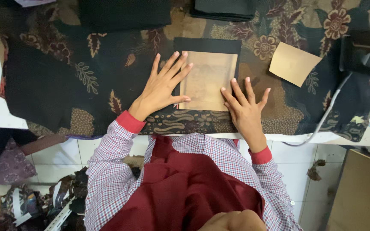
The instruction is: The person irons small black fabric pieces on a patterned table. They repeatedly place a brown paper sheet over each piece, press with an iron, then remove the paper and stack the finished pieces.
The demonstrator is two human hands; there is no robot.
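Two hands (202, 96) on one card template (207, 80)

Left hand (161, 87): flat, palm down, fingers spread and pointing toward the upper right, centre of frame.
Right hand (245, 107): flat, palm down, fingers splayed upward, just right of centre.
Arms: both reach up from the lower middle, in checked sleeves with red cuffs.

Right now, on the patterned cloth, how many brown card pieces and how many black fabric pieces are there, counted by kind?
Brown card pieces: 2, one under both hands, one lying apart at the right.
Black fabric pieces: 3, one square under the card, one large piece at top left, one folded stack at top.
Total: 5
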